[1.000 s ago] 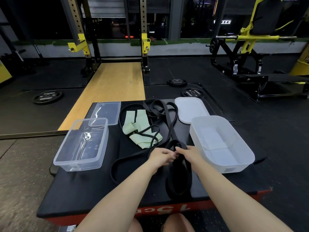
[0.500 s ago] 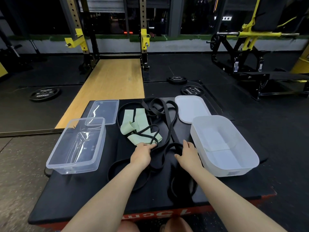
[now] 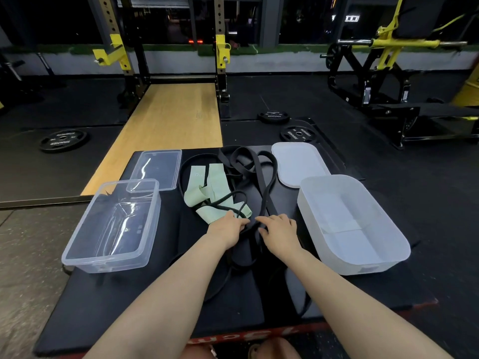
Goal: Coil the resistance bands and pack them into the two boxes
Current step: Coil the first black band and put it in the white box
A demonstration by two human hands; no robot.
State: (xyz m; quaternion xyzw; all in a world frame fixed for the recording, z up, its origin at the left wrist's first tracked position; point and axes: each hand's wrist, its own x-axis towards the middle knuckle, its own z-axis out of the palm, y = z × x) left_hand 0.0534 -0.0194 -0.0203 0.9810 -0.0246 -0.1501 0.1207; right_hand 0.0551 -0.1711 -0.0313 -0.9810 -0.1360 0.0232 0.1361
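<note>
Several black resistance bands (image 3: 262,177) lie tangled in the middle of a black padded platform (image 3: 108,301), and their loops run back toward me under my arms. A pale green band (image 3: 215,186) lies crumpled among them, left of centre. My left hand (image 3: 227,230) and my right hand (image 3: 282,233) meet over one black strand just below the green band, and the fingers of both curl onto it. An empty clear plastic box (image 3: 77,257) stands on the left. An empty white box (image 3: 404,246) stands on the right.
A clear lid (image 3: 158,165) lies behind the clear box and a white lid (image 3: 298,161) behind the white box. The platform's red front edge (image 3: 285,332) is close to me. Weight plates (image 3: 63,140) lie on the dark floor, and a rack and a wooden lifting strip stand beyond.
My hands moved away from me, off the loop near the platform's front. They spread apart flat on the bands, then came together on a strand beside the green band.
</note>
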